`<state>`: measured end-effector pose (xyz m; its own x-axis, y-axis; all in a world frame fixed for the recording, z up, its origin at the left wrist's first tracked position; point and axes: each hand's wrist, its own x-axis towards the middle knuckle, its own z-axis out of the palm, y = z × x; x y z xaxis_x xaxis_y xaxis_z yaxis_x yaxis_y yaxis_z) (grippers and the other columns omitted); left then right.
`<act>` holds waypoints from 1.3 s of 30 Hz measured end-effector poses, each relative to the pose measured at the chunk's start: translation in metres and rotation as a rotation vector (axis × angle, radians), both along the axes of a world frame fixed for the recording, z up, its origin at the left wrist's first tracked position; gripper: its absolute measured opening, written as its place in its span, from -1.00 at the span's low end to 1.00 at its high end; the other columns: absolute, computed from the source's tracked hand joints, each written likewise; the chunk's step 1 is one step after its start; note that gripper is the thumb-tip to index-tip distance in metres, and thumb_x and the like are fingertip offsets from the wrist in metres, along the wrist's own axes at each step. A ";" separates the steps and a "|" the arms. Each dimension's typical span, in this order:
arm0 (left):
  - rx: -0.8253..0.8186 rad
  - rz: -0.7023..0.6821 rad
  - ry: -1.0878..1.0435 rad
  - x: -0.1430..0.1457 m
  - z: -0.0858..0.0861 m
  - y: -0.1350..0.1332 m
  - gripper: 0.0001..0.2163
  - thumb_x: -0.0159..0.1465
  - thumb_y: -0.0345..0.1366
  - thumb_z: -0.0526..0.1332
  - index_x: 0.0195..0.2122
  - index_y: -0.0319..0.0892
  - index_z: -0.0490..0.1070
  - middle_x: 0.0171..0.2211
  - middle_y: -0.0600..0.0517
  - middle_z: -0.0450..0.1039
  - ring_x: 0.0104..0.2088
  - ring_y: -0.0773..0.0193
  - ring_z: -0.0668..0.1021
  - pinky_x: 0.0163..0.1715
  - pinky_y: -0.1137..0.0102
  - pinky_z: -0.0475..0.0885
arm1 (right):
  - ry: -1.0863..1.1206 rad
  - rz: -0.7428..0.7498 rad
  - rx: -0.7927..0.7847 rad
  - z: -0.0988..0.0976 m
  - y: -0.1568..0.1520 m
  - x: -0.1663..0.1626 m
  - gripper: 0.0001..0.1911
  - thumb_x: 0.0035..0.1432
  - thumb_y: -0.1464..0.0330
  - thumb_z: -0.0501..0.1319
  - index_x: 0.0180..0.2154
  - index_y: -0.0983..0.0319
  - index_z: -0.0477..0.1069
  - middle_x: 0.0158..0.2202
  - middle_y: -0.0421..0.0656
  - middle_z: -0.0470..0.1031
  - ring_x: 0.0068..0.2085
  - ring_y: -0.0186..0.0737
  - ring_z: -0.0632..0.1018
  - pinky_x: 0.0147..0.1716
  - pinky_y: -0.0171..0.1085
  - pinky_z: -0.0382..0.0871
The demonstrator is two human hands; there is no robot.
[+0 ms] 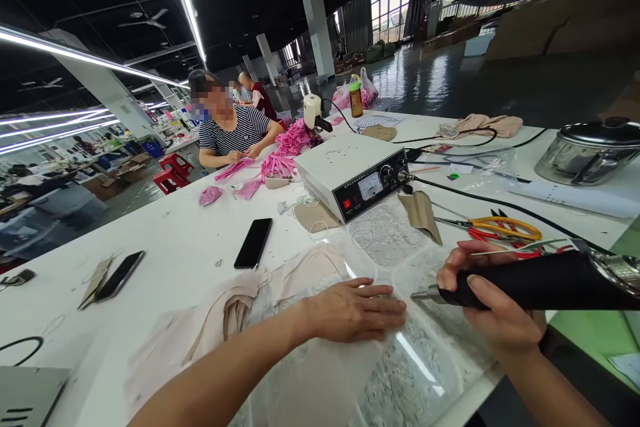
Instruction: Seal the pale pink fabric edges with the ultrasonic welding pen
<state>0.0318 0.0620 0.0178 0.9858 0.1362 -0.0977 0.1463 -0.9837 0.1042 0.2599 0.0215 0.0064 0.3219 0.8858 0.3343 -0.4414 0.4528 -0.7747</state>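
Note:
My left hand [357, 310] lies flat, fingers stretched out, on a piece of thin pale pink fabric [320, 380] over a clear plastic sheet [415, 373]. More of the pale fabric [215, 313] is bunched to the left of it. In my right hand [500, 307] is a black handheld tool with a metal tip [535, 280], my fingers wrapped round its barrel. Its narrow tip points left, just beyond my left fingertips. Whether the tip touches the sheet I cannot tell.
A control box [355, 170] with a dial and cable stands ahead. Orange-handled scissors [505, 227] lie beside my right hand. Nearby are a phone [253, 243], a glass pot [590, 150] and a bottle [355, 97]. Across the table a person [233, 127] handles pink strips [277, 163].

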 end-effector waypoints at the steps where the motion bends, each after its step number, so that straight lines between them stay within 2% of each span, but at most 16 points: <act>1: 0.006 -0.009 -0.002 0.000 -0.001 0.002 -0.60 0.43 -0.15 -0.15 0.19 -0.16 0.22 0.28 0.12 0.11 0.31 0.23 0.10 0.30 0.31 -0.03 | 0.001 -0.002 0.000 0.000 0.001 0.000 -0.71 0.00 0.30 0.31 -0.17 0.15 0.43 -0.38 -0.22 0.38 -0.53 -0.31 0.42 -0.50 -0.27 0.38; 9: 0.036 -0.089 0.036 -0.001 0.001 0.010 -0.59 0.42 -0.14 -0.10 0.21 -0.18 0.20 0.29 0.09 0.11 0.31 0.22 0.11 0.32 0.28 -0.04 | -0.001 -0.011 -0.001 0.002 -0.001 0.000 -0.70 0.00 0.29 0.33 -0.17 0.15 0.44 -0.39 -0.23 0.38 -0.54 -0.31 0.41 -0.52 -0.29 0.38; 16: 0.098 -0.127 -0.023 -0.004 -0.008 0.012 -0.56 0.41 -0.11 -0.09 0.19 -0.24 0.23 0.26 0.05 0.15 0.28 0.20 0.19 0.30 0.25 0.04 | -0.038 0.013 -0.019 0.007 -0.001 0.000 -0.70 -0.02 0.29 0.35 -0.18 0.13 0.46 -0.39 -0.23 0.39 -0.54 -0.30 0.42 -0.52 -0.27 0.38; 21: 0.117 -0.139 -0.013 -0.005 -0.009 0.014 -0.55 0.41 -0.10 -0.09 0.20 -0.25 0.21 0.27 0.04 0.15 0.27 0.17 0.20 0.28 0.23 0.07 | -0.033 -0.003 -0.064 0.004 -0.002 0.001 -0.68 -0.04 0.25 0.36 -0.19 0.10 0.45 -0.38 -0.23 0.36 -0.52 -0.29 0.40 -0.50 -0.25 0.37; 27: 0.097 -0.134 -0.016 -0.004 -0.008 0.015 -0.50 0.41 -0.06 -0.15 0.21 -0.26 0.21 0.27 0.02 0.13 0.27 0.17 0.19 0.29 0.25 0.04 | 0.008 -0.098 -0.144 0.017 -0.009 -0.006 -0.68 -0.14 0.14 0.41 -0.29 0.07 0.49 -0.45 -0.26 0.34 -0.57 -0.30 0.33 -0.55 -0.24 0.33; 31: 0.095 -0.133 -0.047 -0.005 -0.008 0.016 -0.51 0.39 -0.06 -0.09 0.20 -0.27 0.22 0.27 0.01 0.14 0.27 0.15 0.20 0.28 0.23 0.08 | 0.014 -0.088 -0.158 0.018 -0.011 -0.008 -0.68 -0.15 0.14 0.41 -0.30 0.08 0.49 -0.46 -0.25 0.33 -0.59 -0.31 0.31 -0.58 -0.21 0.31; 35: 0.099 -0.159 -0.103 -0.005 -0.007 0.018 -0.58 0.37 -0.08 -0.01 0.17 -0.16 0.29 0.23 0.05 0.23 0.25 0.16 0.23 0.26 0.23 0.14 | -0.034 -0.053 -0.165 0.013 -0.008 -0.004 -0.70 -0.15 0.22 0.40 -0.29 0.10 0.49 -0.45 -0.22 0.34 -0.57 -0.26 0.35 -0.56 -0.17 0.33; 39: 0.121 -0.186 -0.123 -0.005 -0.007 0.019 -0.62 0.37 -0.09 0.00 0.12 -0.09 0.35 0.19 0.12 0.29 0.25 0.19 0.25 0.25 0.25 0.16 | -0.117 -0.034 -0.125 0.011 -0.006 0.000 -0.72 -0.10 0.19 0.37 -0.26 0.05 0.49 -0.44 -0.21 0.33 -0.56 -0.23 0.35 -0.56 -0.15 0.34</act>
<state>0.0269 0.0806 0.0107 0.9985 -0.0449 0.0307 -0.0446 -0.9990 -0.0104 0.2596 0.0159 0.0176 0.3177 0.9122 0.2588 -0.3310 0.3625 -0.8712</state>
